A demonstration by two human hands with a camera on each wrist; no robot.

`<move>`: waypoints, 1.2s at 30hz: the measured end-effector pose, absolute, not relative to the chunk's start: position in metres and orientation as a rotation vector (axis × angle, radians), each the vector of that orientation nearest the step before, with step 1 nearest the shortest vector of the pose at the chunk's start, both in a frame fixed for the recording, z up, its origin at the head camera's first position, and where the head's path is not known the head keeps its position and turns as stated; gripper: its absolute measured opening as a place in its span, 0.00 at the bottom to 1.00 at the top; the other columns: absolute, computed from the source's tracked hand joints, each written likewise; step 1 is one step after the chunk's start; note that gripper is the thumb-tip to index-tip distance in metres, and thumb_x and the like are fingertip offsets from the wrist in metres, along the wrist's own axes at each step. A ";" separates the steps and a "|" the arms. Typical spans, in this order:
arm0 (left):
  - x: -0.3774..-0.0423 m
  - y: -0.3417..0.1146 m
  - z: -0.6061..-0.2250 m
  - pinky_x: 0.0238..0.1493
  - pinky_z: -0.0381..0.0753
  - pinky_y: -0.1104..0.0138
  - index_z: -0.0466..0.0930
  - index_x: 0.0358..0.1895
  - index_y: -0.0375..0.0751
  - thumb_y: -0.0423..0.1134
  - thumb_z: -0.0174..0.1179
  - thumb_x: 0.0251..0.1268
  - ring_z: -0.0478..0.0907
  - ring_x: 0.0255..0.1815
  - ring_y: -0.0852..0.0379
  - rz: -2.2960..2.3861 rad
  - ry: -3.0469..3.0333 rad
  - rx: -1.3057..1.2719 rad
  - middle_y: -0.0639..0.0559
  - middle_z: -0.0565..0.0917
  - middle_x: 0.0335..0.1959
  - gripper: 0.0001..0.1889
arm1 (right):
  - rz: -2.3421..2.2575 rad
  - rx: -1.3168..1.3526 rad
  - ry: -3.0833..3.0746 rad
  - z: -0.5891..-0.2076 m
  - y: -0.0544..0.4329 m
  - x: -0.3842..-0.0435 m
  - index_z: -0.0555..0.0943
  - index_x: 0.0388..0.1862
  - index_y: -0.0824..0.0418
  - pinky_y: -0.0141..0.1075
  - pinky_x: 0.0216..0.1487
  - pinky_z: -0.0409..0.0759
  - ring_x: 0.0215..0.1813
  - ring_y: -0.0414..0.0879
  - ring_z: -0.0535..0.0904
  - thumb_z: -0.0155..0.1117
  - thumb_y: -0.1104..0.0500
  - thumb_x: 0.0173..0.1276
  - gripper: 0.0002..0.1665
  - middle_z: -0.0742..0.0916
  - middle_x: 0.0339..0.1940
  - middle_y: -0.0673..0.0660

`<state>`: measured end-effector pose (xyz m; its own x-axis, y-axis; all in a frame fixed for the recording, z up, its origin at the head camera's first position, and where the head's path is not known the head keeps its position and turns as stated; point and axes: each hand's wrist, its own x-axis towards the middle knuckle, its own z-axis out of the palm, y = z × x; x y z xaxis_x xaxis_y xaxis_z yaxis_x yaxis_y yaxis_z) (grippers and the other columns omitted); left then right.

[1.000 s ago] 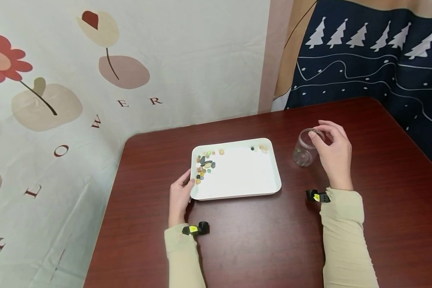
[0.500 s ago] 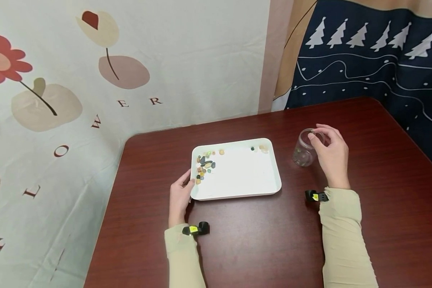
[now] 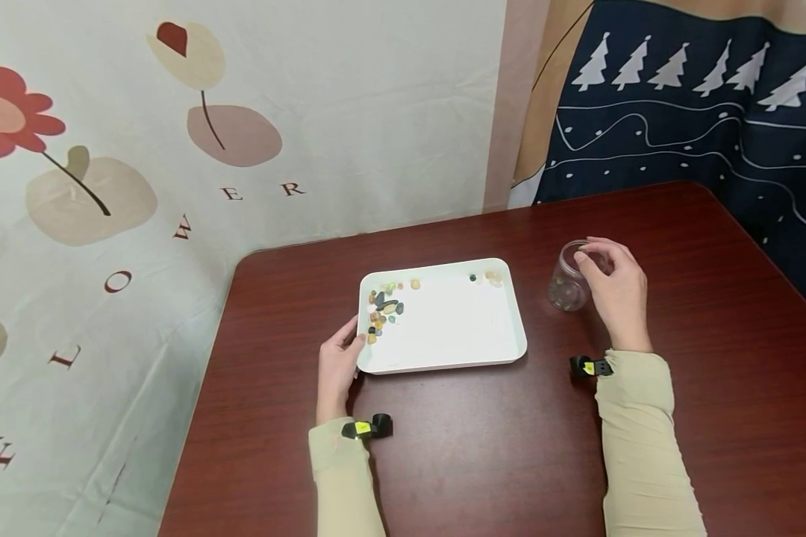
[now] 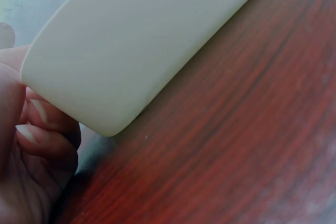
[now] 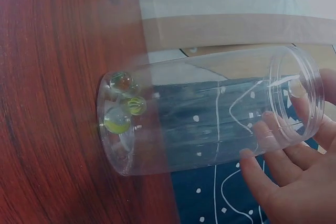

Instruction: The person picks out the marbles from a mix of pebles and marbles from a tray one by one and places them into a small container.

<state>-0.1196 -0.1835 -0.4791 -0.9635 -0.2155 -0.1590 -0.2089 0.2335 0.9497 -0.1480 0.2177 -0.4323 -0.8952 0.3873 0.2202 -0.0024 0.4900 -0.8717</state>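
Dark red-brown wood-grain desk, rounded far corners, soft sheen on top. Behind it: off-white fabric sheet, creased low left, with a printed red flower and dark red capital letters. Dusty-pink vertical border, then tan strip. Right: navy cloth, white fir trees, wavy white lines. Lighting even.
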 end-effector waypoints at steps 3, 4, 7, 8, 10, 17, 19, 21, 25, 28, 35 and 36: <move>-0.118 -0.182 -0.476 0.06 0.60 0.72 0.73 0.57 0.46 0.36 0.54 0.60 0.58 0.04 0.68 -1.890 -2.463 0.412 0.46 0.79 0.47 0.20 | 1.393 -0.319 -2.356 -0.433 0.219 -0.148 0.79 0.48 0.56 0.43 0.56 0.68 0.56 0.43 0.71 0.56 0.43 0.60 0.24 0.77 0.55 0.47; -0.119 -0.182 -0.477 0.06 0.60 0.72 0.73 0.57 0.47 0.36 0.54 0.60 0.58 0.05 0.67 -1.892 -2.461 0.420 0.47 0.79 0.47 0.20 | 1.398 -0.318 -2.358 -0.433 0.219 -0.148 0.79 0.48 0.56 0.43 0.56 0.68 0.56 0.43 0.70 0.56 0.43 0.60 0.24 0.77 0.55 0.47; -0.124 -0.187 -0.487 0.06 0.61 0.71 0.75 0.56 0.53 0.38 0.55 0.60 0.59 0.05 0.66 -1.895 -2.465 0.446 0.50 0.79 0.46 0.19 | 1.414 -0.313 -2.354 -0.433 0.220 -0.148 0.79 0.48 0.57 0.45 0.56 0.67 0.56 0.44 0.70 0.56 0.43 0.60 0.24 0.77 0.55 0.48; -0.125 -0.188 -0.491 0.06 0.61 0.70 0.75 0.55 0.55 0.39 0.55 0.59 0.59 0.05 0.65 -1.892 -2.464 0.452 0.52 0.79 0.46 0.19 | 1.418 -0.313 -2.353 -0.433 0.220 -0.148 0.79 0.48 0.57 0.45 0.55 0.67 0.56 0.44 0.71 0.56 0.43 0.60 0.24 0.77 0.55 0.48; -0.128 -0.191 -0.499 0.06 0.61 0.69 0.75 0.54 0.57 0.40 0.56 0.59 0.59 0.05 0.63 -1.885 -2.462 0.450 0.53 0.79 0.46 0.18 | 1.424 -0.316 -2.354 -0.434 0.220 -0.148 0.78 0.48 0.56 0.45 0.55 0.68 0.55 0.44 0.71 0.56 0.43 0.60 0.24 0.77 0.55 0.48; -0.121 -0.184 -0.482 0.06 0.60 0.71 0.74 0.57 0.50 0.38 0.54 0.60 0.57 0.05 0.66 -1.885 -2.473 0.425 0.47 0.79 0.46 0.20 | 1.429 -0.327 -2.359 -0.433 0.220 -0.148 0.78 0.48 0.57 0.43 0.54 0.68 0.55 0.44 0.71 0.56 0.42 0.60 0.24 0.77 0.55 0.48; -0.117 -0.181 -0.473 0.06 0.60 0.71 0.73 0.58 0.47 0.37 0.53 0.60 0.56 0.05 0.66 -1.874 -2.483 0.431 0.46 0.79 0.47 0.20 | 1.434 -0.323 -2.356 -0.433 0.220 -0.147 0.78 0.48 0.57 0.45 0.54 0.67 0.55 0.45 0.71 0.56 0.43 0.60 0.24 0.77 0.55 0.48; -0.116 -0.180 -0.471 0.06 0.60 0.72 0.73 0.58 0.46 0.36 0.53 0.60 0.57 0.05 0.66 -1.861 -2.489 0.429 0.46 0.79 0.47 0.20 | 1.438 -0.320 -2.356 -0.433 0.220 -0.147 0.78 0.48 0.57 0.46 0.54 0.67 0.55 0.45 0.70 0.56 0.43 0.60 0.24 0.77 0.55 0.48; -0.116 -0.180 -0.472 0.06 0.60 0.71 0.73 0.58 0.47 0.37 0.53 0.60 0.56 0.04 0.66 -1.865 -2.485 0.431 0.46 0.79 0.46 0.20 | 1.445 -0.321 -2.356 -0.433 0.221 -0.147 0.79 0.48 0.56 0.45 0.54 0.67 0.55 0.45 0.70 0.57 0.42 0.60 0.24 0.77 0.54 0.48; -0.118 -0.182 -0.476 0.06 0.59 0.71 0.73 0.57 0.48 0.37 0.54 0.59 0.55 0.03 0.68 -1.885 -2.466 0.422 0.46 0.79 0.46 0.20 | 1.447 -0.321 -2.352 -0.433 0.220 -0.147 0.79 0.48 0.55 0.44 0.55 0.67 0.55 0.44 0.70 0.57 0.43 0.60 0.23 0.77 0.54 0.47; -0.128 -0.192 -0.500 0.05 0.60 0.69 0.75 0.54 0.60 0.41 0.55 0.58 0.58 0.04 0.64 -1.886 -2.463 0.446 0.53 0.80 0.44 0.19 | 1.445 -0.326 -2.357 -0.433 0.220 -0.147 0.79 0.48 0.54 0.42 0.55 0.67 0.55 0.43 0.70 0.57 0.43 0.60 0.23 0.77 0.55 0.47; -0.129 -0.192 -0.503 0.05 0.60 0.69 0.76 0.53 0.61 0.41 0.55 0.57 0.58 0.04 0.61 -1.877 -2.465 0.446 0.53 0.80 0.43 0.19 | 1.445 -0.327 -2.359 -0.433 0.220 -0.147 0.79 0.49 0.54 0.42 0.55 0.67 0.55 0.43 0.70 0.57 0.43 0.60 0.23 0.77 0.55 0.47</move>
<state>-0.1287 -0.1924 -0.5030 -0.9593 -0.2314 -0.1616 -0.2173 0.2402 0.9461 -0.1467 0.2200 -0.4326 -0.9104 0.3736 0.1777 0.0115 0.4521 -0.8919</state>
